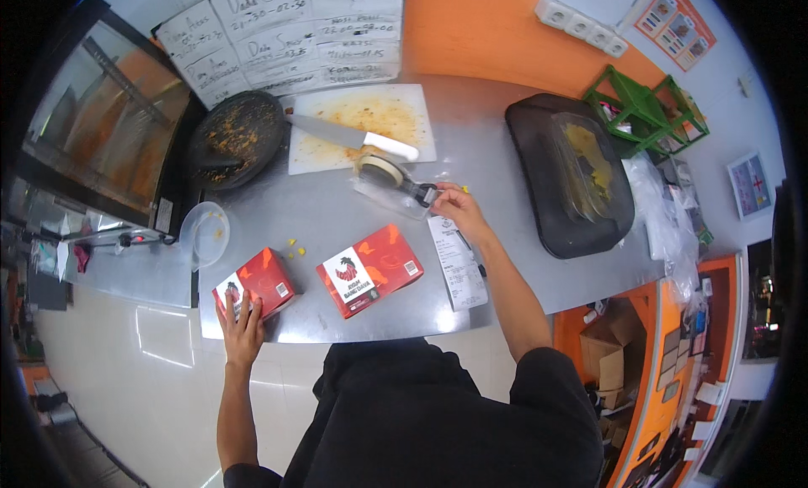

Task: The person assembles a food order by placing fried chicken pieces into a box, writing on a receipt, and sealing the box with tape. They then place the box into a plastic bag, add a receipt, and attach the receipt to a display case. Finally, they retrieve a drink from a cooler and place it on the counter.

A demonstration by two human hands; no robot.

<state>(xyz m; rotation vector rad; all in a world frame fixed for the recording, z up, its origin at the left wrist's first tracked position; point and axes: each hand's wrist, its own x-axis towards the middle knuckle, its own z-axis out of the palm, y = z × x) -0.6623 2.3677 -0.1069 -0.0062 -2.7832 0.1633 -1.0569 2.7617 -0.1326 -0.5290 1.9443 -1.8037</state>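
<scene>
My left hand (241, 327) rests with spread fingers on a red and white cardboard food box (268, 280) at the table's front left edge. A second such box (371, 270) lies to its right, untouched. With the fingertips of my right hand (459, 210) I touch the cutter end of a tape dispenser (424, 193); whether they grip it is not clear. Its roll of tape (380, 171) lies by the front edge of a stained white cutting board (404, 116). Below my right hand lies a printed receipt (456, 267).
A kitchen knife (353, 136) lies across the board. Left of it stand a dark stone mortar (237, 141), a clear plastic tub (207, 235) and a glass display cabinet (107, 122). At right, a black tray (543, 172) bears a clear container (584, 166), near green baskets (631, 109) and plastic bags (659, 216).
</scene>
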